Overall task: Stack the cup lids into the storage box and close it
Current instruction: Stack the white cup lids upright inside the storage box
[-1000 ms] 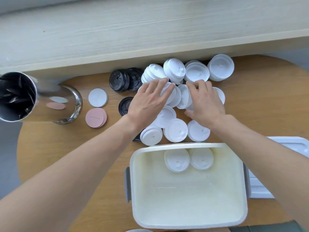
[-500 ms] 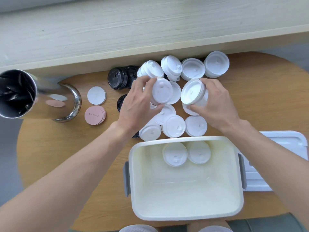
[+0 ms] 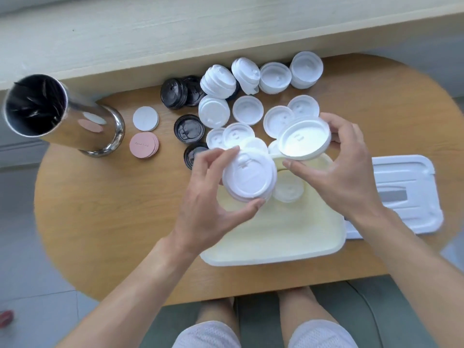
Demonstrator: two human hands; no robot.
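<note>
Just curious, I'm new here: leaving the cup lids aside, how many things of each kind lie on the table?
Storage box: 1
Box cover: 1
Steel canister: 1
White discs: 1 pile
Pink discs: 1 pile
Total: 5

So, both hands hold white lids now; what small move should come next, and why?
Probably lower the left hand and its lids into the box: they already hang over it, beside a lid stack inside. The right hand holds more lids.

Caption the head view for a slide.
Each hand, left and right, holds white lids over the open box.
</note>
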